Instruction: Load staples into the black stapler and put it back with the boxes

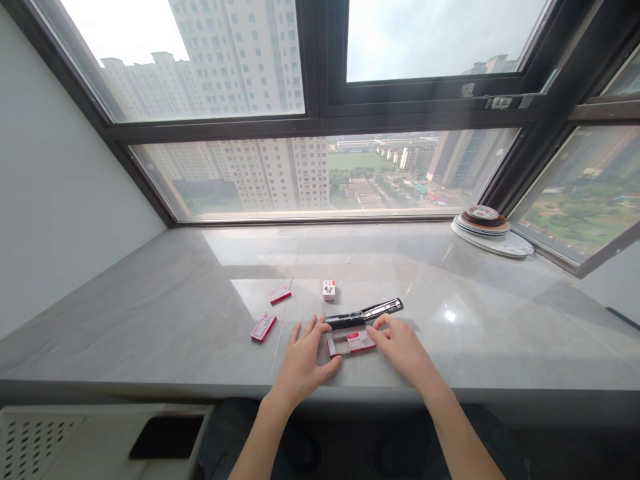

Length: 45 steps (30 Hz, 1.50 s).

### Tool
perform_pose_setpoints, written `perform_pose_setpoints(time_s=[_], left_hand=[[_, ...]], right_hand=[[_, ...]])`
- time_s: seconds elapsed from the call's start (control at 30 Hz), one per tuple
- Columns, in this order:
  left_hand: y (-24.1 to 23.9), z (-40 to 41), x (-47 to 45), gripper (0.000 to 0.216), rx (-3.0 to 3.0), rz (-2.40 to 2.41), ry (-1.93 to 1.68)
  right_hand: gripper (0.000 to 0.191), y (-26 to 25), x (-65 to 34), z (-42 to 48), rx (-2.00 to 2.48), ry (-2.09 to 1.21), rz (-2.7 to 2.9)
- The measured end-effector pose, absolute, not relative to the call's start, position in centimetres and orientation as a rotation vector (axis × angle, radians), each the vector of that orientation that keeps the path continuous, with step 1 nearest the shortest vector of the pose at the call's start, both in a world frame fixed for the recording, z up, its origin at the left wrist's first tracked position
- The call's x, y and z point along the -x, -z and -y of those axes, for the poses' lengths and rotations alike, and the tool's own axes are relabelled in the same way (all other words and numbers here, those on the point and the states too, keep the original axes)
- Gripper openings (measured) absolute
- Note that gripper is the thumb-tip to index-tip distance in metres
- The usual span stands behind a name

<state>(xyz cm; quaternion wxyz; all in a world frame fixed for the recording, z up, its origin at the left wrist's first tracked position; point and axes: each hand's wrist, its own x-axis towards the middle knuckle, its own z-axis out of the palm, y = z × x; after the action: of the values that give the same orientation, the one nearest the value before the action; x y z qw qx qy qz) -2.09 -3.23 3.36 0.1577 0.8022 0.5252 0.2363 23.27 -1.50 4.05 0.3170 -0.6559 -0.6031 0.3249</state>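
Fingers on my left hand (pixel 304 361) stand spread wide around the left end of the half-open box (pixel 361 341), while those on my right hand (pixel 400 343) pinch its right end. Through the head camera I count three flat red-and-white boxes, that one included, plus one stapler (pixel 345 321) and one small white carton (pixel 329 291). The box between my hands has a red lower edge and a printed sleeve, its tray sticking out to the left; what the tray holds is too small for me to tell. The stapler is black, opened lengthwise with its silvery inside up. My left thumb is at the box's near corner and my left forefinger at the stapler's left end; the stapler lies just beyond the box. Farther out on the table (pixel 165 320) I see the carton behind the stapler, two closed boxes (pixel 263 328) (pixel 281 295) to the left, and one stack of plates (pixel 493 237) by the window (pixel 313 127).
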Motion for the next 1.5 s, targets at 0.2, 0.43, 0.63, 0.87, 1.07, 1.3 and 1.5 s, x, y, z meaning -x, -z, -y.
perform_pose_setpoints(time_s=[0.2,0.43,0.63,0.87,1.07,1.3,1.5], left_hand=[[-3.2,3.4,1.7,0.043,-2.339,-1.526,-0.634],[-3.2,3.3,2.0,0.035,-2.320,-1.523,-0.642],[-3.2,3.2,2.2,0.034,-2.320,-1.505,-0.642],[-3.1,3.1,2.5,0.032,-2.287,-1.497,-0.663],[-3.0,3.0,2.5,0.023,-2.281,-1.497,-0.675],[-4.1,3.6,2.6,0.015,-2.214,-1.593,-0.864],[-3.4,3.5,0.5,0.037,-2.183,-1.810,-0.820]], right_hand=[[0.036,-4.7,-18.7,-0.6,1.457,-0.974,1.641],[0.036,-2.6,-15.9,-2.2,1.408,-1.263,1.286],[0.025,-3.6,-14.6,-2.6,1.352,-1.202,1.418],[0.015,-6.4,-15.2,-0.5,1.417,-0.857,1.744],[0.010,-6.5,-16.9,2.5,1.579,-0.723,2.034],[0.020,-5.8,-21.2,3.1,1.671,-0.750,1.857],[0.029,-3.6,-22.5,3.1,1.750,-0.735,1.901]])
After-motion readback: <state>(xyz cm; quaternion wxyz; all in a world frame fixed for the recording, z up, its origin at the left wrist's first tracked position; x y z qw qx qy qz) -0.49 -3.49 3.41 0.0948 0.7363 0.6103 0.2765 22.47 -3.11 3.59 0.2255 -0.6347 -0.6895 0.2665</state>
